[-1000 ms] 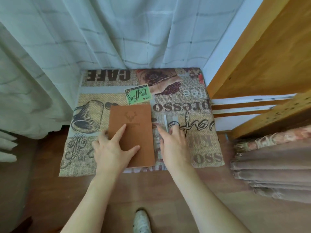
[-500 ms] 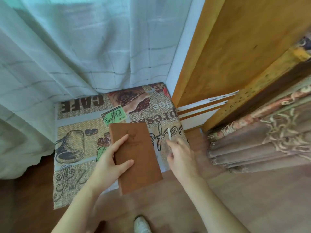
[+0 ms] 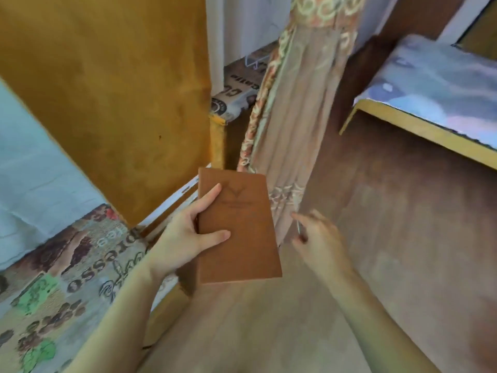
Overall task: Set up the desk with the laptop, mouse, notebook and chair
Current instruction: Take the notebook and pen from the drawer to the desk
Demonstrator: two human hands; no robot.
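My left hand [image 3: 185,238] grips a brown notebook [image 3: 242,232] with an embossed emblem on its cover, thumb on top and fingers along the left edge. It is held in the air past the right end of the table with the coffee-print cloth [image 3: 67,278]. My right hand [image 3: 320,235] is just right of the notebook, fingers curled around a thin white pen [image 3: 298,227] that is blurred. No laptop, mouse or chair is in view.
A tall orange wooden panel [image 3: 107,90] stands straight ahead on the left. A patterned brown curtain [image 3: 295,117] hangs beside it, with another coffee-print surface [image 3: 236,95] behind. A bed [image 3: 430,84] stands at the right over brown wood floor [image 3: 403,238].
The notebook has been lifted off the coffee-print cloth by my left hand and the pen picked up by my right. My view has swung right, toward the curtain and bed.
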